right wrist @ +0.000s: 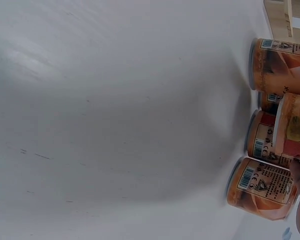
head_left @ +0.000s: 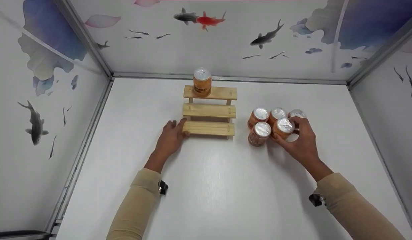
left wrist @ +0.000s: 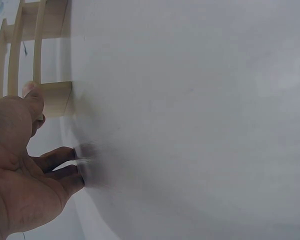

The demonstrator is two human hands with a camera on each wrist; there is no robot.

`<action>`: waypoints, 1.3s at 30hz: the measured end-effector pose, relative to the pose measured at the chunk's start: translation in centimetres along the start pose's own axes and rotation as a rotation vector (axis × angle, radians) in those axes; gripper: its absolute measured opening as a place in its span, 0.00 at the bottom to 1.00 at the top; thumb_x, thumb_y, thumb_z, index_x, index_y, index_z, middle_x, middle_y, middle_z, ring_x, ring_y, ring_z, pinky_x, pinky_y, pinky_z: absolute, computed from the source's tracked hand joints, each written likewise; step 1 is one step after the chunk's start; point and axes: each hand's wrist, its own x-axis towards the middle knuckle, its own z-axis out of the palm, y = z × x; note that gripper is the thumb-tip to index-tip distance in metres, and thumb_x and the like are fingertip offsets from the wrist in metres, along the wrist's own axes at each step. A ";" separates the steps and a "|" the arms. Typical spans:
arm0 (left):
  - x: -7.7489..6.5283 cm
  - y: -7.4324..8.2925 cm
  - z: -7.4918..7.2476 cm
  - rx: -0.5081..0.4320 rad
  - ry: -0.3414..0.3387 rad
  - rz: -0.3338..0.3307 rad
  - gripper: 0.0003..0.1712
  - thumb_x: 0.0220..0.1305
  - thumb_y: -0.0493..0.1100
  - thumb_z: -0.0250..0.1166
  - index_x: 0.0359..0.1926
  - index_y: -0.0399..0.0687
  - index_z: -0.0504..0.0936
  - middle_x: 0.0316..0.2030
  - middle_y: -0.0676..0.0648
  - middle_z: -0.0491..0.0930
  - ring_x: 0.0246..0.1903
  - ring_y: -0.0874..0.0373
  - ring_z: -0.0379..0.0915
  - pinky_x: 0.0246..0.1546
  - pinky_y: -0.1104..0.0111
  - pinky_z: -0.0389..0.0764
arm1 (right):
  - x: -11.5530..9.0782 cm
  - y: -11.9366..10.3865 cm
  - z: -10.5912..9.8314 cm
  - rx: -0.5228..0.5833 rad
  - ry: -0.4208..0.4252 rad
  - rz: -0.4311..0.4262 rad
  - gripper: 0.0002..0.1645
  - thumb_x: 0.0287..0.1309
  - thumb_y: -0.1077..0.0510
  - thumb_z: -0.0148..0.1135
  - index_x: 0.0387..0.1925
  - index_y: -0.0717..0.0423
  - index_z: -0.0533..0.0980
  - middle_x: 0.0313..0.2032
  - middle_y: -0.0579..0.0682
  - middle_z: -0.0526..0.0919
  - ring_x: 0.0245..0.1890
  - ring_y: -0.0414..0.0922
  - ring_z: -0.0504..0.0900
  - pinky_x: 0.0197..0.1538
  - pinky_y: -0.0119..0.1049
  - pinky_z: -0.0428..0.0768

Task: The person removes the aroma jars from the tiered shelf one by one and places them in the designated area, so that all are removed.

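My left hand (head_left: 170, 138) grips the left end of the lowest step of a three-step wooden shelf (head_left: 209, 128), thumb at the front edge. In the left wrist view, the thumb lies against the shelf (left wrist: 57, 97) while other fingers (left wrist: 57, 159) reach toward the tabletop. Right of the shelf, my right hand (head_left: 303, 143) holds an orange can (head_left: 283, 128) with a silvery top between thumb and fingers. That can (right wrist: 296, 127) is raised off the table in the right wrist view. Around it stand several similar cans (head_left: 259, 134). Another can (head_left: 202, 83) is upright on the top step.
A white table (head_left: 206, 186) carries everything. White panels with painted fish (head_left: 264, 38) enclose its back and sides, meeting the tabletop at a metal rail (head_left: 276, 80). The nearby cans stand close together, right beside the held one.
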 end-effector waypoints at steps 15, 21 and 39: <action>0.0 -0.2 0.1 0.015 0.021 0.042 0.37 0.85 0.63 0.56 0.85 0.56 0.66 0.79 0.23 0.66 0.82 0.25 0.58 0.76 0.35 0.72 | -0.6 0.6 0.6 0.031 -0.044 0.012 0.49 0.51 0.62 0.90 0.69 0.69 0.72 0.62 0.64 0.79 0.58 0.57 0.85 0.52 0.13 0.75; 0.1 -0.1 0.1 0.023 0.030 0.044 0.37 0.85 0.62 0.57 0.85 0.56 0.66 0.78 0.23 0.67 0.81 0.26 0.60 0.76 0.35 0.72 | -0.8 0.7 0.9 0.009 -0.075 0.039 0.49 0.53 0.61 0.89 0.70 0.67 0.70 0.63 0.62 0.78 0.62 0.57 0.83 0.55 0.10 0.71; 0.0 0.1 0.0 0.026 0.023 0.049 0.37 0.85 0.61 0.57 0.86 0.56 0.65 0.78 0.22 0.66 0.81 0.25 0.61 0.75 0.36 0.74 | -1.2 1.4 1.4 0.007 -0.087 0.023 0.49 0.52 0.59 0.90 0.69 0.64 0.71 0.65 0.62 0.76 0.61 0.55 0.84 0.53 0.10 0.73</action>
